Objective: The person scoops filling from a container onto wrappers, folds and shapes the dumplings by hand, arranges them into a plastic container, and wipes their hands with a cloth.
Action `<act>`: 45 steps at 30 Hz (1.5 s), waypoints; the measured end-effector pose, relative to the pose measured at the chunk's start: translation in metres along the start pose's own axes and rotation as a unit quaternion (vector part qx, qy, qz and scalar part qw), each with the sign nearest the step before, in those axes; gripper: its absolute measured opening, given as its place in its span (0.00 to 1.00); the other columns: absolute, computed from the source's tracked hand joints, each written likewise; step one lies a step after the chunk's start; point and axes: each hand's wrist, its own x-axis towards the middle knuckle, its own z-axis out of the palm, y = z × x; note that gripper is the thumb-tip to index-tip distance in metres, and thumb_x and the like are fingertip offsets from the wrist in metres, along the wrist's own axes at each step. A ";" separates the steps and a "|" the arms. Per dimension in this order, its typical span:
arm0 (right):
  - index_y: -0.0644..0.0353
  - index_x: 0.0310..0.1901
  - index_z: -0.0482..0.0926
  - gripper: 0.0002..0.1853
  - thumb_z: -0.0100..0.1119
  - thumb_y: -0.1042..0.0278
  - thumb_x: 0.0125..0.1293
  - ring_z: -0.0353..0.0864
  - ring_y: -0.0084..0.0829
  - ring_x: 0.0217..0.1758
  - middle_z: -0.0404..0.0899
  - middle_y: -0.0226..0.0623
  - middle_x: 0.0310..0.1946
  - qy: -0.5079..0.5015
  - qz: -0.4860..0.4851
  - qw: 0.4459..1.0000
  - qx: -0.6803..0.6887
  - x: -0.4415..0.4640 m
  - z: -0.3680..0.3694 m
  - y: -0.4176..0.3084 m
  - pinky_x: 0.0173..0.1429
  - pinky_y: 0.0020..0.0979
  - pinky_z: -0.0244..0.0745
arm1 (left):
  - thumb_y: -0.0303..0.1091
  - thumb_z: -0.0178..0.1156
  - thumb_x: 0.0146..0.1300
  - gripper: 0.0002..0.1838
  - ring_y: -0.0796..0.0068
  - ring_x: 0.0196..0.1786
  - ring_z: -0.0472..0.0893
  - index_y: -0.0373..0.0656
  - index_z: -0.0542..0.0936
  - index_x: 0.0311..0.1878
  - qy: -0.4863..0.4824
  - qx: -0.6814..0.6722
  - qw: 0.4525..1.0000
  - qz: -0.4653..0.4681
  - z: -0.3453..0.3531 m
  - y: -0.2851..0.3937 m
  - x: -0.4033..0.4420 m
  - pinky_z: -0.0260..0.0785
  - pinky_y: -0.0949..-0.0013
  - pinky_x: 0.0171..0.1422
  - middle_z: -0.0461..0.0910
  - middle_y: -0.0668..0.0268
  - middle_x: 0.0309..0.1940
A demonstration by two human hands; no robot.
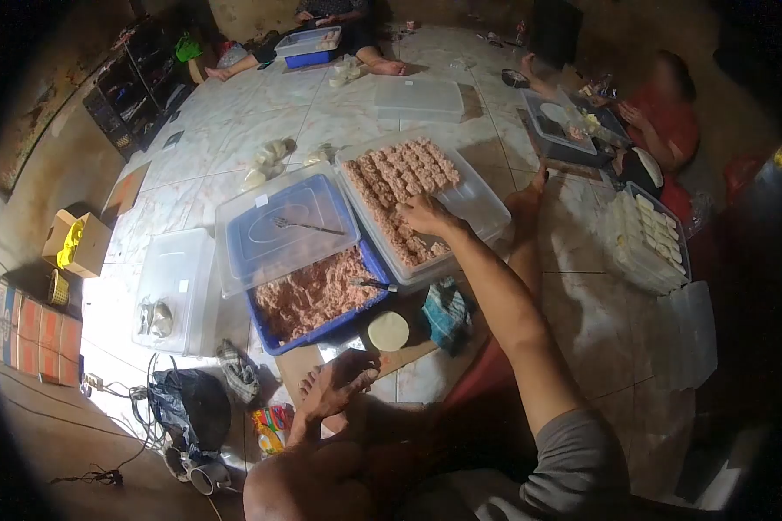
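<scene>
In the head view, the right hand (430, 215) reaches to the centre of the frame, its fingers pointing down at the minced portions (404, 169), which sit in close rows in a clear tray (488, 208). The fingertips are partly hidden, so I cannot tell whether they are pinched together on a portion or only resting against one. The left hand (337, 382) is at lower centre, above the lap, its fingers loosely curled; whether anything lies in its palm cannot be made out.

Just left of the tray, a blue tub (317, 340) holds a loose mass of pink mince (300, 300). A translucent lid (235, 271) covers its upper part, with a fork (308, 226) lying on top. Below the tub, nearest the left hand, is a pale round stack (388, 332), with a teal cloth (447, 314) to its right.

The portions look soft, moist and light, likely tacky on the fingers and easily squashed or pulled apart. A gentle grip low on both sides of a single lump should suit them best, clear of its neighbours. The pale rounds appear thin and pliable; lifting one by its edge would probably guard against tearing.
</scene>
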 end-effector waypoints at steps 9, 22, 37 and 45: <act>0.77 0.52 0.79 0.31 0.47 0.47 0.74 0.81 0.60 0.58 0.81 0.68 0.51 -0.005 -0.060 0.994 -0.093 -0.016 -0.013 -0.015 0.63 0.51 0.75 | 0.48 0.65 0.70 0.26 0.67 0.56 0.79 0.37 0.78 0.61 -0.003 0.042 0.999 0.012 -0.001 0.000 0.001 0.72 0.62 0.62 0.83 0.58 0.51; 0.60 0.42 0.86 0.08 0.61 0.71 0.65 0.86 0.48 0.48 0.86 0.46 0.42 0.027 -0.304 0.929 -0.208 -0.090 0.078 -0.121 0.54 0.47 0.76 | 0.47 0.52 0.71 0.18 0.62 0.60 0.72 0.48 0.81 0.54 0.146 0.579 0.744 0.300 0.024 -0.131 0.093 0.55 0.48 0.76 0.77 0.64 0.53; 0.60 0.40 0.80 0.06 0.54 0.73 0.65 0.80 0.46 0.51 0.81 0.46 0.40 -0.027 -0.363 0.913 -0.183 -0.094 0.093 -0.202 0.58 0.46 0.69 | 0.35 0.69 0.67 0.13 0.80 0.34 0.79 0.40 0.78 0.47 0.052 -0.169 0.969 0.173 0.025 -0.090 0.044 0.72 0.72 0.35 0.82 0.66 0.32; 0.52 0.38 0.81 0.07 0.52 0.72 0.65 0.82 0.38 0.47 0.80 0.36 0.36 0.014 -0.517 0.816 -0.260 -0.069 0.168 -0.229 0.59 0.46 0.67 | 0.33 0.68 0.68 0.14 0.83 0.36 0.79 0.40 0.76 0.50 0.036 -0.278 0.943 0.177 0.022 -0.088 0.035 0.73 0.75 0.37 0.81 0.69 0.36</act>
